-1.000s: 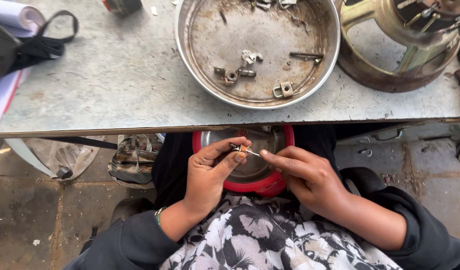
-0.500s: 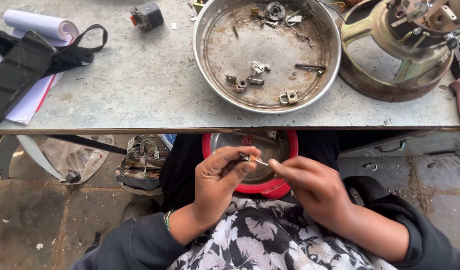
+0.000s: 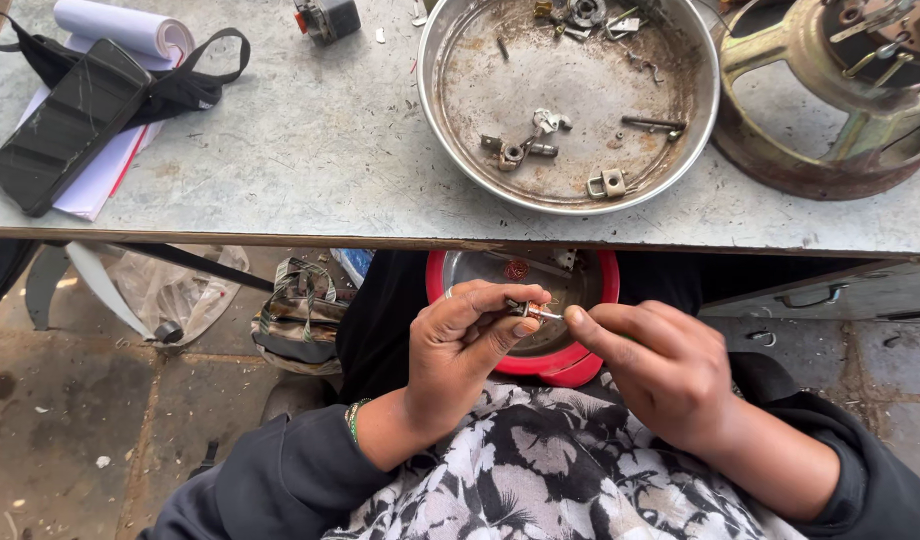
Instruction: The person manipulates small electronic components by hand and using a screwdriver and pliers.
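My left hand point(image 3: 470, 345) pinches a small metal part point(image 3: 533, 311) with a reddish band between thumb and fingers. My right hand point(image 3: 652, 365) meets it from the right, its fingertips touching the thin pin end of the same part. Both hands hover over my lap, above a round red-rimmed metal dish point(image 3: 590, 360) resting below the table edge. A patterned black and white cloth point(image 3: 540, 470) covers my lap.
On the grey table point(image 3: 310, 150) stands a large worn metal bowl point(image 3: 450, 140) holding several screws and small fittings. A rusty round motor housing point(image 3: 820, 110) sits at the right. A black phone point(image 3: 65, 125), strap and paper roll point(image 3: 125, 25) lie at left. Bags rest on the floor.
The view has shifted so the table and bowl sit lower and further right. My hands stay together on the small part, fingers slightly turned.
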